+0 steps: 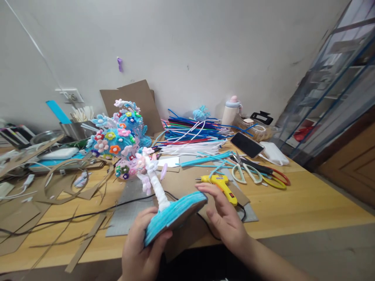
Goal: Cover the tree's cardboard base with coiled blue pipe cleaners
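A craft tree with a white stem [159, 191], a round blue base [172, 212] and a crown of colourful pipe-cleaner flowers [117, 142] is tilted to the left above the table. My left hand [143, 244] grips the left edge of the base, thumb at its brown underside. Near the right edge of the base, my right hand [224, 216] has its fingers apart, fingertips at or close to the rim. Just behind that hand lies a yellow glue gun [219, 183].
Scissors [246, 173], a phone [247, 145] and a power bank [274, 153] lie at the right. Behind are piled pipe cleaners [193, 134] and a bottle [231, 113]. Cardboard scraps [88, 242] and a black cable [96, 212] spread left.
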`<state>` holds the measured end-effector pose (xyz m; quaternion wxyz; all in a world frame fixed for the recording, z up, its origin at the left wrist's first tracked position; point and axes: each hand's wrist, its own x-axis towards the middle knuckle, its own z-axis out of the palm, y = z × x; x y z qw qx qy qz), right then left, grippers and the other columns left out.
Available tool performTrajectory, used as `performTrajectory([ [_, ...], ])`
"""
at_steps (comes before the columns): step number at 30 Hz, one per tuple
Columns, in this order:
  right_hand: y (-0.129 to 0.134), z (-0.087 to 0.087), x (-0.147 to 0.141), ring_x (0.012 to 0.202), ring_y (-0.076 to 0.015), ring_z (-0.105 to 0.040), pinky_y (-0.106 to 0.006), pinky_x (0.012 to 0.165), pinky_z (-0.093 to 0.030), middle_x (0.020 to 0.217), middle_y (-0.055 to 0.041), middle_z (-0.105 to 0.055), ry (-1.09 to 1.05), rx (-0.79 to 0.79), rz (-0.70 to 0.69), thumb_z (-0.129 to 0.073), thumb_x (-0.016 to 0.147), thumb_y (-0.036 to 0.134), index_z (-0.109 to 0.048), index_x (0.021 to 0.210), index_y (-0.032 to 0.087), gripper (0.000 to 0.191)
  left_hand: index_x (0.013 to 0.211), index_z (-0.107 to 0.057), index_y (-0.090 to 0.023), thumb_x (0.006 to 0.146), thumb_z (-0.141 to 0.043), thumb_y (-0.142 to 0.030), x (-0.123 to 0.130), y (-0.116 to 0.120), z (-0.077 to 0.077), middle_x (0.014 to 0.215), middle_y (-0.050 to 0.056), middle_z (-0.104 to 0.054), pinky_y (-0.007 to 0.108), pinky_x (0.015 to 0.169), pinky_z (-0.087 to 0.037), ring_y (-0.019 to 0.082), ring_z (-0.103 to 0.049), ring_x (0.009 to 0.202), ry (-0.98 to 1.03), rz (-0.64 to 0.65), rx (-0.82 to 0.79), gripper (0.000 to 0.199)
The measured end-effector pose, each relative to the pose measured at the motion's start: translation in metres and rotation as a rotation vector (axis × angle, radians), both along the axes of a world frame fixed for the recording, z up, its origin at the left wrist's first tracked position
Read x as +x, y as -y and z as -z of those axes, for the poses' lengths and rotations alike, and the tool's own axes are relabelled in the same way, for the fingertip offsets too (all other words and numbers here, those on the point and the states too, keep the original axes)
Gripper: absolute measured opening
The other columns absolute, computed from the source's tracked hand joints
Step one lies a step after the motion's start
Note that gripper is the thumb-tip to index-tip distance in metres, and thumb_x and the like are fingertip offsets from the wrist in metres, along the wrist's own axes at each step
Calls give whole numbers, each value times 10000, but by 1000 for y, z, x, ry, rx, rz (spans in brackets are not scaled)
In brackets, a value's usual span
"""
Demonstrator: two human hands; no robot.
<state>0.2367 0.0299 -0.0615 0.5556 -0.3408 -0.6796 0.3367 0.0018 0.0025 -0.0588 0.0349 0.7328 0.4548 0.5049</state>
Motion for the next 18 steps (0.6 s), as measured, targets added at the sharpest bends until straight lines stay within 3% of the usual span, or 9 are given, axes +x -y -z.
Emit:
performTrajectory([
  [2,3,-17,-2,1312,-265,-465,-483,1124,-329,1379,-66,-551,91,101,-21,-555,958,294,-517,1341,306,384,1029,-605,-223,876,-642,-262,0,-1,-2,1018,58,-672,303,775,-587,206,-684,917,-30,9,6,162],
  [5,7,-41,-9,1211,-257,-525,-478,1056,-365,1303,-66,-595,230,240,-65,-575,939,264,-526,1312,291,377,1061,-600,-217,880,-652,-271,0,-1,-5,1026,57,-665,279,789,-583,195,-683,925,-110,33,24,195],
  [7,8,-51,-15,1120,-240,-569,-450,992,-402,1197,-56,-643,243,248,-99,-584,935,256,-554,1255,273,321,1086,-582,-199,894,-640,-266,0,0,-8,1036,66,-652,259,794,-581,185,-678,930,-179,54,49,211],
  [11,7,-55,-25,1000,-220,-603,-409,894,-432,1052,-39,-668,210,194,-82,-602,923,259,-604,1129,247,206,1087,-551,-166,921,-603,-237,3,0,-13,1046,77,-616,212,808,-567,158,-661,937,-212,86,63,188],
  [18,3,-50,-32,938,-219,-602,-403,844,-428,999,-35,-663,200,223,-11,-628,879,247,-615,1059,238,180,1052,-546,-160,938,-558,-216,12,-1,-20,999,71,-618,205,772,-568,151,-650,886,-157,71,97,128],
])
